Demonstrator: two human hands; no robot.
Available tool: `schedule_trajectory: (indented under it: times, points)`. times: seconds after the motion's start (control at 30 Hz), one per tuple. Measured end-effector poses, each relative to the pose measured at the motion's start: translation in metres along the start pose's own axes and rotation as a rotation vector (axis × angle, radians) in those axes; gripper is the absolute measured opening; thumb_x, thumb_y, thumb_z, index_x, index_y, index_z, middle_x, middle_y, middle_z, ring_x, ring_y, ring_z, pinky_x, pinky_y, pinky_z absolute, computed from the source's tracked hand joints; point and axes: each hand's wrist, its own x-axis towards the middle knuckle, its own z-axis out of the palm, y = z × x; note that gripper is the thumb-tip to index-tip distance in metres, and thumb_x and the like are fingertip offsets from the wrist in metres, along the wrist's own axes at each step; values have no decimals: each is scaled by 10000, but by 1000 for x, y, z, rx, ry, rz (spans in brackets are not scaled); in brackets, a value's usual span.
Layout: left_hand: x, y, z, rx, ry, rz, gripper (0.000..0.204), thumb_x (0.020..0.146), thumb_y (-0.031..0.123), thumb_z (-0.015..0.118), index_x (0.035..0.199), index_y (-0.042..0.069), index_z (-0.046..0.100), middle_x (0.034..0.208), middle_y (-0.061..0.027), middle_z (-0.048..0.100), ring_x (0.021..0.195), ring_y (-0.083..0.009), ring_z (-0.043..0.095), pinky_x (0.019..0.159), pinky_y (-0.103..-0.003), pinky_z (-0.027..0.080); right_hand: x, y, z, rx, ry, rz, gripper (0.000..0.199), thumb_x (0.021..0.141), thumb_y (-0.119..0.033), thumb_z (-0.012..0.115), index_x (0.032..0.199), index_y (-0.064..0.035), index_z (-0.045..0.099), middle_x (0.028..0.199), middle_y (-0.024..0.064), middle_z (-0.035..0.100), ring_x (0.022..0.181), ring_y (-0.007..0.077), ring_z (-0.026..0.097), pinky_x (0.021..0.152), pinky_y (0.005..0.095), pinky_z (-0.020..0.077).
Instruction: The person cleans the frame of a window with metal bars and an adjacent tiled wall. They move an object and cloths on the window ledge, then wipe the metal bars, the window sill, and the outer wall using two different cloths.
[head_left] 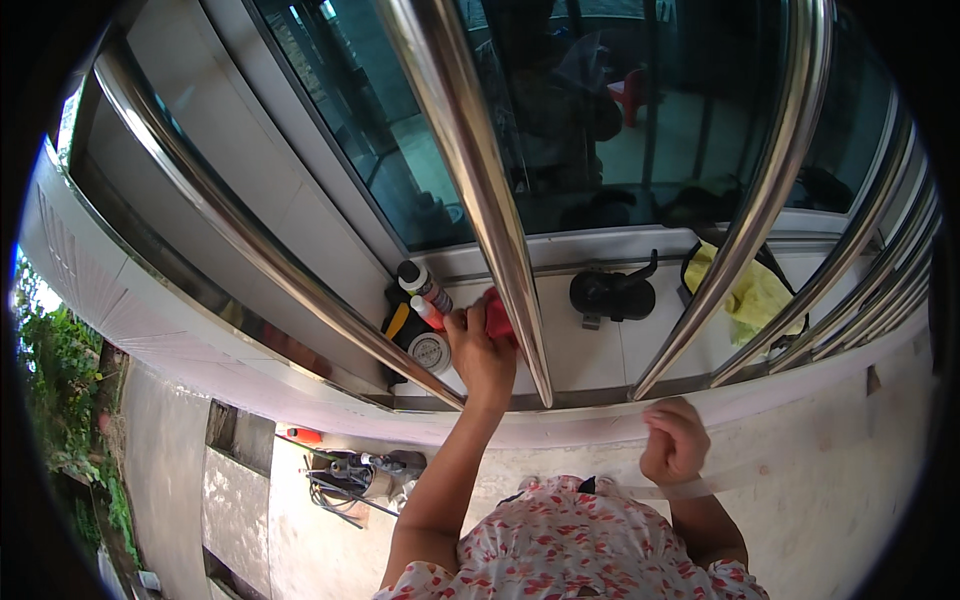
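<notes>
My left hand (482, 358) reaches between the metal bars onto the white window ledge. Its curled fingers close on a piece of red cloth (497, 314), partly hidden by the hand and a bar. Just left of those fingers stand a white-and-red bottle (427, 312), a dark bottle with a white top (424, 284) and a round white-lidded tub (429, 352). Outside the bars, my right hand (676, 440) is curled into a loose fist, with nothing visible in it. A pale band crosses that wrist.
Thick steel bars (470, 170) rise before the dark glass window (620, 130). On the ledge sit a black object with a curved handle (612, 294) and a yellow cloth (748, 292) on a dark bag. A yellow-handled tool (397, 321) lies left. Tools and cables (362, 478) lie below.
</notes>
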Motion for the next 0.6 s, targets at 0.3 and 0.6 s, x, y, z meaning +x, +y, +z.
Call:
schedule_trajectory:
  times: [0.3,0.6]
  points:
    - [13,-63,73,1051,-212,-23,558,781,465,467,1237,145,434,1120,-161,443,1020,-309,417,772,-400,367,36,24,6,36,45,300,363,815,-99,461,1138,28,355,989,111,434,872,168,401,812,303,325]
    - [16,-78,77,570,-74,101,463,636,140,583,1025,-74,452,1004,-311,476,993,-467,428,931,-502,283,4,61,44,175,114,338,241,889,-149,431,1034,21,341,678,24,422,473,58,361,423,196,313]
